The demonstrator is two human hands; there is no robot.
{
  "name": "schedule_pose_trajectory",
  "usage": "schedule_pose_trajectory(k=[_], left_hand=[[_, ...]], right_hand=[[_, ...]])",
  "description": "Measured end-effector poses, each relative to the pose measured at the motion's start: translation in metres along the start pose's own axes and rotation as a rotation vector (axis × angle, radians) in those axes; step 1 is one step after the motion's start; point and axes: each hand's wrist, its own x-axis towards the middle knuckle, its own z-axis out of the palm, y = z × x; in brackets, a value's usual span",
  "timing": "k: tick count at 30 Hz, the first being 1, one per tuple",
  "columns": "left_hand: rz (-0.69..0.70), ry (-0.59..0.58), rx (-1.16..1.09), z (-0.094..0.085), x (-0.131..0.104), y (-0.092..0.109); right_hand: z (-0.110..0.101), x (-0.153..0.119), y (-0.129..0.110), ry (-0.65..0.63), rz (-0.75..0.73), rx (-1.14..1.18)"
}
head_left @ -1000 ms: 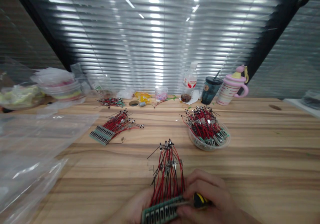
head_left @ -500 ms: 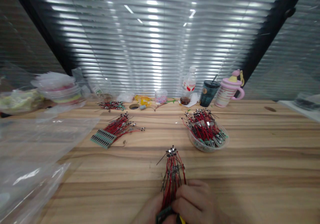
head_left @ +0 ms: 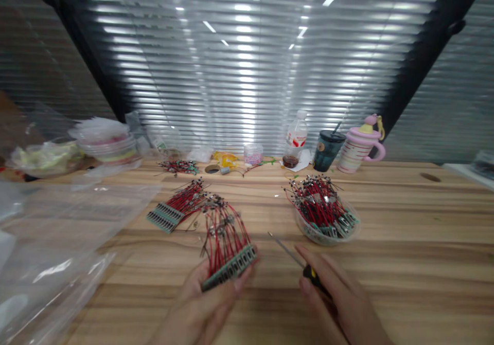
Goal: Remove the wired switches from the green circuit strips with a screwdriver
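My left hand [head_left: 208, 298] is closed around the lower edge of a circuit board strip [head_left: 231, 269], a row of small green boards with red and black wires fanning up and away. In my right hand [head_left: 339, 293] is a screwdriver [head_left: 287, 250] with a black and yellow handle, its thin metal shaft pointing up and left, apart from the strip. Left of centre lies a wired circuit board panel [head_left: 166, 216]. A clear plastic bowl [head_left: 328, 238] at the right is heaped with wired boards [head_left: 318, 201].
Plastic sheeting [head_left: 69, 247] covers the table's left side. Along the back stand a bottle [head_left: 296, 137], a dark tumbler [head_left: 329, 152], a pink-lidded mug [head_left: 353, 149], a small tub [head_left: 253, 155] and stacked plastic containers [head_left: 108, 147]. Another wire bundle [head_left: 179, 167] lies behind the panel.
My hands have moved apart. The strip has gone up and left and turned so its row of boards shows; the screwdriver has come into full view on the right. The view has shifted slightly.
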Motion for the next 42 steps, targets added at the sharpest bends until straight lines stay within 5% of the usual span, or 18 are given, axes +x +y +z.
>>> schedule_pose_trajectory(k=[2, 4, 11, 22, 25, 29, 31, 34, 42], left_hand=[[0.080, 0.177, 0.004, -0.004, 0.009, 0.004], [0.157, 0.234, 0.108, -0.008, 0.014, 0.003], [0.238, 0.192, 0.558, -0.020, 0.014, -0.010], [0.223, 0.176, 0.765, -0.019, 0.012, -0.017], [0.229, 0.171, 0.730, -0.021, 0.013, -0.021], [0.224, 0.172, 0.632, -0.023, 0.015, -0.023], [0.190, 0.155, 0.572, -0.023, 0.016, -0.021], [0.138, 0.101, 0.436, -0.021, 0.017, -0.018], [-0.025, -0.188, 0.304, -0.013, 0.003, -0.026]], right_hand=[[0.010, -0.011, 0.000, 0.005, -0.057, -0.025], [0.025, -0.023, -0.005, 0.049, -0.035, 0.040], [0.046, -0.037, -0.015, 0.092, -0.002, 0.199], [0.049, -0.046, -0.017, 0.097, 0.034, 0.202], [0.044, -0.047, -0.014, -0.016, 0.036, 0.310], [0.029, -0.050, -0.009, -0.316, 0.414, 0.579], [0.020, -0.045, -0.005, -0.562, 0.702, 0.725], [0.007, -0.029, 0.004, -0.900, 0.906, 0.870], [0.008, 0.001, -0.005, -0.730, 1.006, 0.951]])
